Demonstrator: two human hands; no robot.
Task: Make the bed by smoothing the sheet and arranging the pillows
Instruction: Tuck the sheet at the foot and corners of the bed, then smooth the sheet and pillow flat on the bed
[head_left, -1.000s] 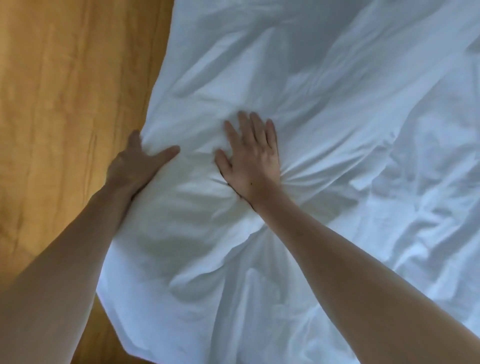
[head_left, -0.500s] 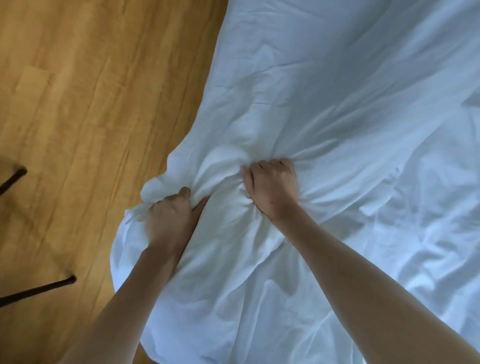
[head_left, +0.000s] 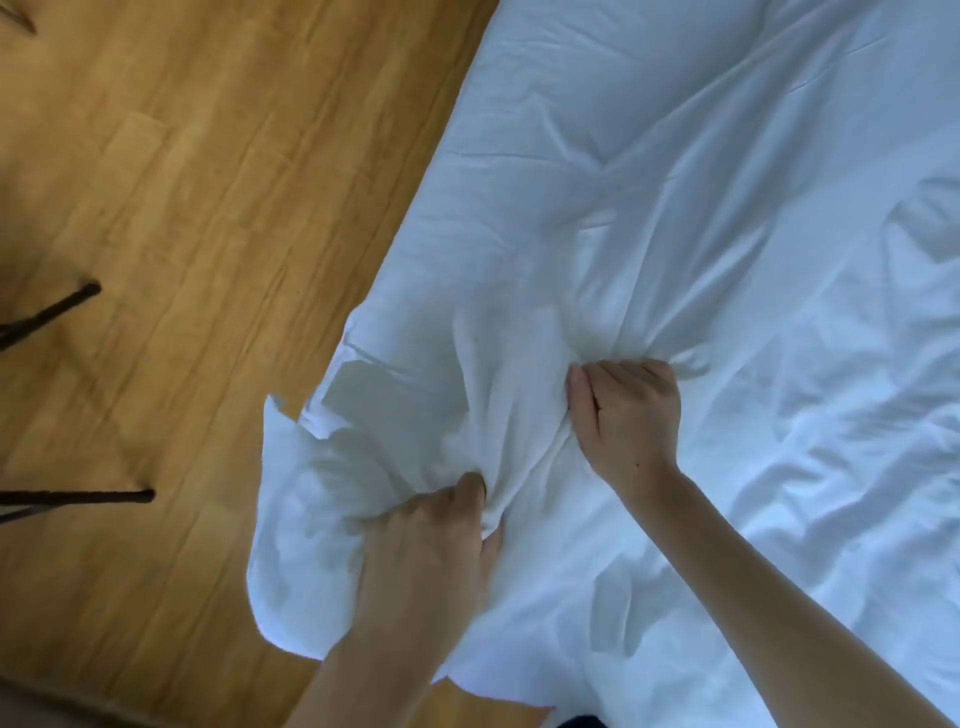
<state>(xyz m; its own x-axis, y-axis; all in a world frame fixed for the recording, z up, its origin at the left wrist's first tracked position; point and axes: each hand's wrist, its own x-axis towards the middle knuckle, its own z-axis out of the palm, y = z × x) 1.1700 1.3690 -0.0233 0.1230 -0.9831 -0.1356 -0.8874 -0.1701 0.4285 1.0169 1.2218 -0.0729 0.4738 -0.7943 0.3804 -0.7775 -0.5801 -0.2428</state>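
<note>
Sheet gathered at the bed's edge

The white sheet (head_left: 649, 208) lies crumpled near the wooden floor (head_left: 182, 208). The left hand (head_left: 431, 540) and right hand (head_left: 626, 410), flat a second ago, now clench bunches of it; probably a pull to straighten comes next.

The sheet (head_left: 675, 208) is soft white cloth, matt and full of wrinkles. The floor (head_left: 208, 208) at nine o'clock is smooth yellow wood with a slight shine. Two thin legs (head_left: 78, 496) there look dark and matt.
</note>
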